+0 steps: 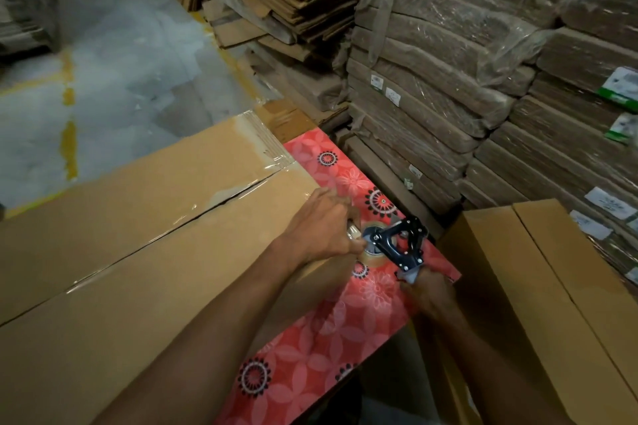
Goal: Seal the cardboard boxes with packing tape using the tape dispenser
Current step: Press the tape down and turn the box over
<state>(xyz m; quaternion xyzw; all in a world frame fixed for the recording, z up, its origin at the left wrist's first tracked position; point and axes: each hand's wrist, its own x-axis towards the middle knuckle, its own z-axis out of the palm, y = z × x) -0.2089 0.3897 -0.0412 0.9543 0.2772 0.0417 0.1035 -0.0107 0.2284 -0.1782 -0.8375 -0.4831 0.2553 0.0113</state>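
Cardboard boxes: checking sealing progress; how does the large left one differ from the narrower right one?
The large brown cardboard box at left has clear tape along its centre seam; the narrower brown cardboard box at right shows a bare seam. The left box rests on the red floral sheet; the right one stands beside it. Both are closed.

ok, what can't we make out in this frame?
Head view only:
- Left hand: fingertips hidden behind its own knuckles at the tape roll; roll or tape end, unclear.
- Right hand on the tape dispenser handle: motion-blurred.
- Large box: cut off by left and bottom edges.
- Labels on wrapped stacks: too small to read.
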